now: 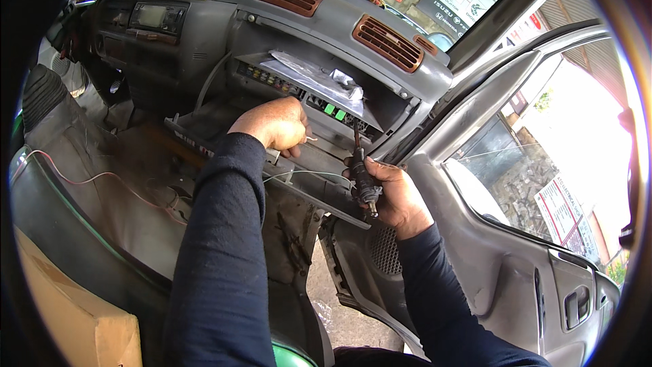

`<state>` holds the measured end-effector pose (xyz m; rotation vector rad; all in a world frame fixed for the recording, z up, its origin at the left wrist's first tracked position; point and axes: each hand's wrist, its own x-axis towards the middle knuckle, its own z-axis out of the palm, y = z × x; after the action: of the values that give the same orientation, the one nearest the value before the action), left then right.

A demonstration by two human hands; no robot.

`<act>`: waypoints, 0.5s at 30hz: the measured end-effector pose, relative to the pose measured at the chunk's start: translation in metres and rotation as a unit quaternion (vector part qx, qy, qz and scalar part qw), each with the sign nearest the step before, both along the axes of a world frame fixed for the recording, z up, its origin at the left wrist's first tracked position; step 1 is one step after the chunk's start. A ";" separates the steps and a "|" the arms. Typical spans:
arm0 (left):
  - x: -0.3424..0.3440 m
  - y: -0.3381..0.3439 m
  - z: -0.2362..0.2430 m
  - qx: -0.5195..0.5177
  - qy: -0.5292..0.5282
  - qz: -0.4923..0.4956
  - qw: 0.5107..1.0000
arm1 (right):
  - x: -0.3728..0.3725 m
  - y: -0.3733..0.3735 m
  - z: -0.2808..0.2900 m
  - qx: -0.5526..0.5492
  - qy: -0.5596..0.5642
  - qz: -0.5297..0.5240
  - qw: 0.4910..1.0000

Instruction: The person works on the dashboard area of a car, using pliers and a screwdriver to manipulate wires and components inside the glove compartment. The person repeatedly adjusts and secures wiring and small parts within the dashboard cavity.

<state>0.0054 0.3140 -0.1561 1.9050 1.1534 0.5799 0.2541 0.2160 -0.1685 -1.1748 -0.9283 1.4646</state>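
My left hand (280, 126) is closed in front of the open glove box, its fingers curled downward. A thin pale wire end (311, 138) pokes out between its fingertips. My right hand (397, 197) is wrapped around a probe-like tool (363, 178) with a dark, thick handle and a narrow shaft. The shaft points up to the right end of the fuse panel (272, 81), which carries rows of small coloured fuses and green relays (334, 111). Whether the tip touches a contact is too small to tell. A thin light wire (309, 172) runs left from the tool's handle.
Papers in clear plastic (316, 75) lie above the fuses. The lowered glove box lid (319, 197) hangs below my hands. To the right stands the open door (489, 258). Pliers (293, 248) lie lower down; a cardboard box (75, 306) and a red wire (95, 178) are at left.
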 end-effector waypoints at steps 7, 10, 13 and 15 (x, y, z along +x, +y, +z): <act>-0.001 0.000 0.001 0.000 0.004 0.012 1.000 | 0.003 0.010 -0.004 0.014 0.010 0.005 1.000; 0.000 0.002 -0.002 -0.002 -0.008 0.017 1.000 | -0.003 0.011 -0.005 0.041 0.005 -0.021 0.999; 0.001 0.003 -0.004 0.002 -0.012 0.023 1.000 | -0.012 0.008 -0.004 0.068 -0.027 -0.044 0.996; 0.002 0.004 -0.004 0.003 -0.013 0.026 1.000 | -0.014 0.006 -0.001 0.074 -0.033 -0.046 0.996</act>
<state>0.0069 0.3183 -0.1604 1.8723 1.1884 0.6364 0.2405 0.2216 -0.1696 -1.1470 -0.9975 1.2672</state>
